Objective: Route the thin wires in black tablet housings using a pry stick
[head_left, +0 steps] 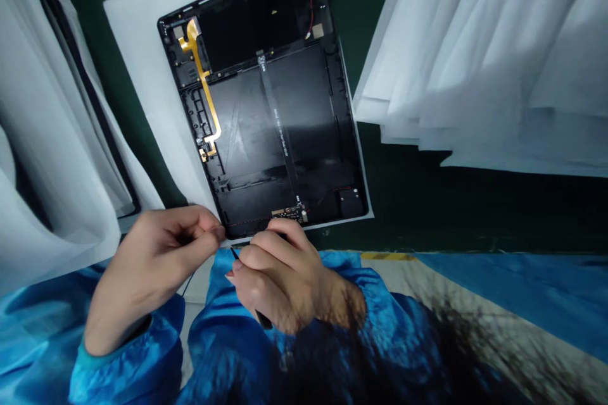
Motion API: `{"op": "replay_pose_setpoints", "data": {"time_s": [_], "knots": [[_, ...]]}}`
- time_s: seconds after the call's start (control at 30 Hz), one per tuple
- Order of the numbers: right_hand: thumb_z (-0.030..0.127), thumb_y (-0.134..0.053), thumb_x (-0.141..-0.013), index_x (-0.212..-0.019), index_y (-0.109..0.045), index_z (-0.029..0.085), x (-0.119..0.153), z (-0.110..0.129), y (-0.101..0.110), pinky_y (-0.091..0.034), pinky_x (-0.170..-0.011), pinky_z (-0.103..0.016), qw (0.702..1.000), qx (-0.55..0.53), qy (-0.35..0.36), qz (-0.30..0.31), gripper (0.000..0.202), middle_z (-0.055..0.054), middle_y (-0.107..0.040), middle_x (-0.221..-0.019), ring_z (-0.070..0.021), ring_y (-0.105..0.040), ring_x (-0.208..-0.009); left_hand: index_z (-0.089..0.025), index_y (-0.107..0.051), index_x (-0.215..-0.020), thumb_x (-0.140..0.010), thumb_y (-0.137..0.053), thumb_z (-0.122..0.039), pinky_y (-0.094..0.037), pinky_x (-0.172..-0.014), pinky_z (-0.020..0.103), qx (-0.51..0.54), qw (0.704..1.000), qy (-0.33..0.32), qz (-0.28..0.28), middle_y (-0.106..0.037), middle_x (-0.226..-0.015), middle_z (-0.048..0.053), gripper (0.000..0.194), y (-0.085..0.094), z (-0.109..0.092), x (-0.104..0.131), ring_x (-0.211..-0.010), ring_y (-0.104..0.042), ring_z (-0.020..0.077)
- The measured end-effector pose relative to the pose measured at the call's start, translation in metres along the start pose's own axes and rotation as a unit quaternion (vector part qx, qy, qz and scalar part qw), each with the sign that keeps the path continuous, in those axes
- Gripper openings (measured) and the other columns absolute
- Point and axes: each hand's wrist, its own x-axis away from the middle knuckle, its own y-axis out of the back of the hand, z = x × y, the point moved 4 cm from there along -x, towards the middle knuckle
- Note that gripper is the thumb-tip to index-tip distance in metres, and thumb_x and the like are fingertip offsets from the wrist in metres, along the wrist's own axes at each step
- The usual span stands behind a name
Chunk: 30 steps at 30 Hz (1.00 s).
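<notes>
A black tablet housing (304, 120) lies open on a white sheet (142, 50), with an orange flex cable (208, 96) along its left side. My left hand (161, 259) pinches at the housing's lower left corner; what is between its fingertips is too small to make out. My right hand (280, 272) is closed around a thin black tool (263, 319), whose dark tip shows between the fingers near the bottom edge. Beside its knuckles sits a small circuit board (289, 213), partly covered, with a thin red wire (247, 223) running left from it.
Stacked white sheets hang or lie at the left (61, 139) and at the upper right (489, 63). The dark green table (475, 209) ends just below the housing, with yellow tape (387, 256) by its edge. Dark hair blurs the bottom right.
</notes>
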Motion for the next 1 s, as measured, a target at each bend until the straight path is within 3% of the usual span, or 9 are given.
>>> {"op": "replay_pose_setpoints", "data": {"time_s": [0.3,0.47,0.67,0.83,1.0], "knots": [[0.012,-0.062,-0.091,-0.077,-0.064,0.017,0.000,0.001,-0.003,-0.049,-0.083,-0.033,1.000,0.003,0.014,-0.027,0.015,0.001,-0.060,-0.072,-0.0123,-0.049,-0.073,-0.019,-0.060,-0.056,-0.064,-0.059,-0.041,-0.026,-0.041,0.019,0.037,0.999,0.032,0.003,-0.047,-0.050,-0.005,0.023,-0.005,-0.004,0.003,-0.046,-0.035,0.0082],[0.012,-0.062,-0.090,-0.080,-0.063,0.017,0.001,0.001,-0.004,-0.048,-0.082,-0.034,0.999,0.007,0.020,-0.031,0.012,0.001,-0.062,-0.072,-0.0131,-0.050,-0.073,-0.018,-0.061,-0.060,-0.065,-0.061,-0.042,-0.027,-0.042,0.018,0.041,0.999,0.013,0.002,-0.047,-0.052,-0.005,0.024,-0.002,0.001,0.001,-0.047,-0.035,0.0077],[0.011,-0.063,-0.087,-0.086,-0.061,0.016,0.013,0.003,0.003,-0.052,-0.090,-0.038,0.997,-0.063,0.001,-0.049,0.005,-0.001,-0.064,-0.077,-0.0144,-0.055,-0.076,-0.018,-0.063,-0.066,-0.069,-0.064,-0.042,-0.020,-0.037,0.017,0.051,0.996,0.000,0.070,-0.037,-0.043,-0.009,0.024,0.000,0.007,0.001,-0.039,-0.026,0.0056],[0.010,-0.064,-0.085,-0.091,-0.059,0.017,0.031,0.004,0.006,-0.055,-0.093,-0.040,0.994,-0.082,-0.036,-0.054,0.011,0.000,-0.064,-0.080,-0.0143,-0.057,-0.076,-0.018,-0.065,-0.070,-0.074,-0.064,-0.043,-0.020,-0.038,0.017,0.045,0.998,-0.031,0.027,-0.039,-0.047,-0.008,0.026,0.001,0.011,0.005,-0.043,-0.027,0.0059],[0.012,-0.061,-0.088,-0.096,-0.055,0.020,0.042,0.005,0.010,-0.058,-0.087,-0.040,0.991,-0.094,-0.066,-0.067,0.012,0.000,-0.065,-0.079,-0.0147,-0.058,-0.075,-0.018,-0.066,-0.073,-0.074,-0.065,-0.046,-0.021,-0.039,0.018,0.050,0.998,-0.030,0.035,-0.038,-0.048,-0.008,0.029,-0.002,0.012,0.006,-0.044,-0.027,0.0066]]}}
